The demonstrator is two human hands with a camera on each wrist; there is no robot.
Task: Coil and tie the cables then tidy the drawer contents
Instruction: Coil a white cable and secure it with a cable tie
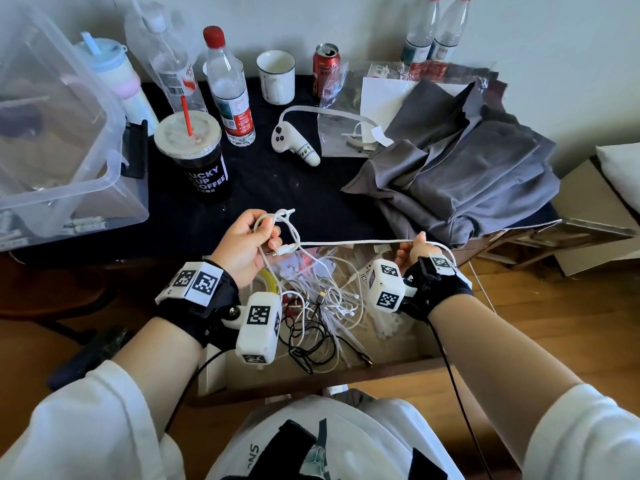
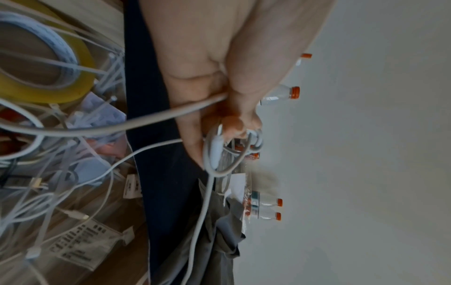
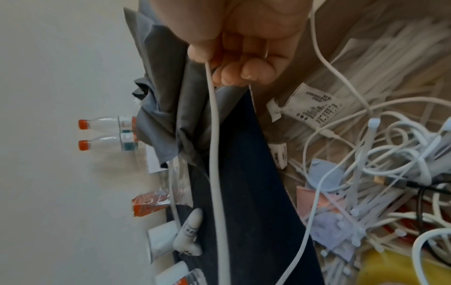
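While the black-topped table [image 1: 277,188] carries a clear storage bin [image 1: 62,140] at its left end and a heap of grey cloth [image 1: 460,168] at its right, the open drawer [image 1: 391,355] below its front edge holds a tangle of white and black cables [image 1: 325,306], loose white zip ties [image 3: 380,221] and a yellow tape roll [image 2: 61,83]. Between bin and cloth stand a black coffee cup [image 1: 201,157], water bottles [image 1: 230,88], a white mug [image 1: 277,76], a red can [image 1: 325,69] and a white controller [image 1: 294,143]. Above the drawer a white cable [image 1: 349,242] stretches level between both hands. The left hand [image 1: 247,245] has its fingers curled round several loops of that cable, the connector poking out beside the fingertips. The right hand [image 1: 415,252] grips the cable's far stretch in a closed fist, thumb pressed onto it
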